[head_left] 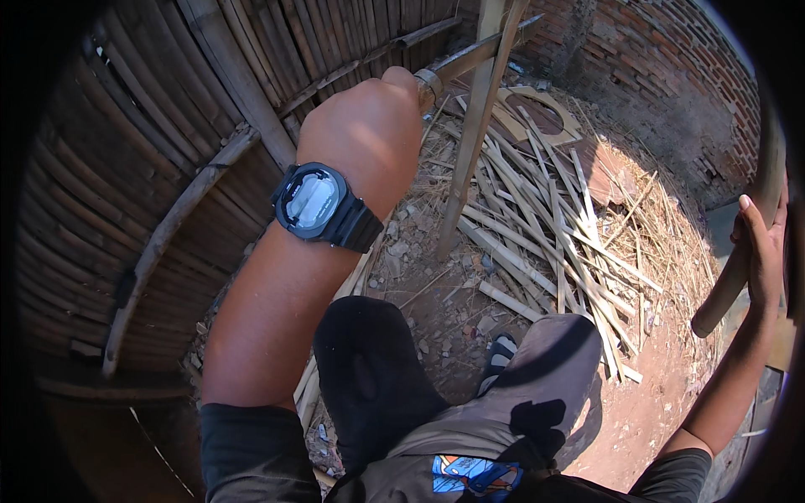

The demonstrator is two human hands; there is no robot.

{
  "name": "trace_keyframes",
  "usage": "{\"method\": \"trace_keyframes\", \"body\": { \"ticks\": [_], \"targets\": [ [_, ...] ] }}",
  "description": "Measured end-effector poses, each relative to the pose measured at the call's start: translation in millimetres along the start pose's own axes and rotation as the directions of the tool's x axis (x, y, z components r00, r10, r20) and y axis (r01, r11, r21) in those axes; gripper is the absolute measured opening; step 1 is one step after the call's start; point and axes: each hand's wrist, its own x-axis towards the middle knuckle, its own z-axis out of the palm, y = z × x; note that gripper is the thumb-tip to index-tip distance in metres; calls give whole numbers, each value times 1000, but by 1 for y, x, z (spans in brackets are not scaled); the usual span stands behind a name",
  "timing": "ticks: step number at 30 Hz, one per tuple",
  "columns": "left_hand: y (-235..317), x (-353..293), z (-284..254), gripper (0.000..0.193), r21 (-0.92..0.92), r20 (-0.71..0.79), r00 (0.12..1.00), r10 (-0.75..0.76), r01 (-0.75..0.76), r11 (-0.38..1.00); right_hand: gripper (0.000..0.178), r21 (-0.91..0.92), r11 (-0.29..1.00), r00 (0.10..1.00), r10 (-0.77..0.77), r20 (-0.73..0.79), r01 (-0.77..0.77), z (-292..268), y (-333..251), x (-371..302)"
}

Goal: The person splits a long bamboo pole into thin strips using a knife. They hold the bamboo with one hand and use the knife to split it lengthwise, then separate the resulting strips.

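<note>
My left hand, with a black watch on its wrist, is closed round the handle of a machete. A metal collar shows just past my fist, and the blade points away to the upper right, crossing an upright wooden post. Whether the blade touches the post I cannot tell. At the right edge my right hand grips a bamboo pole, which slants down with its lower end free. The pole's upper part runs to the picture's rim, and some of my right fingers are hidden.
Split bamboo strips lie heaped on the ground ahead, beside a flat board with a round cutout. A bamboo slat wall stands close on the left, a brick wall at the back right. Stones and straw litter the soil.
</note>
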Motion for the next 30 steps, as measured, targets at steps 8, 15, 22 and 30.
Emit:
{"method": "trace_keyframes", "body": {
  "ticks": [8,15,22,30],
  "targets": [
    [5,4,2,10,27,-15,999,45,-45,999,94,-130,987,897,-27,442,93,79,-8,-46],
    [14,-10,-1,10,-27,-71,997,14,-16,1000,92,-79,995,895,-26,444,68,69,12,-53],
    [22,-16,-6,13,-57,-46,997,60,-62,996,96,149,984,926,39,376,-101,57,21,-68],
    [21,-17,0,7,-87,-63,996,70,-76,993,85,155,975,984,148,98,-162,8,26,-54]
  ]
}}
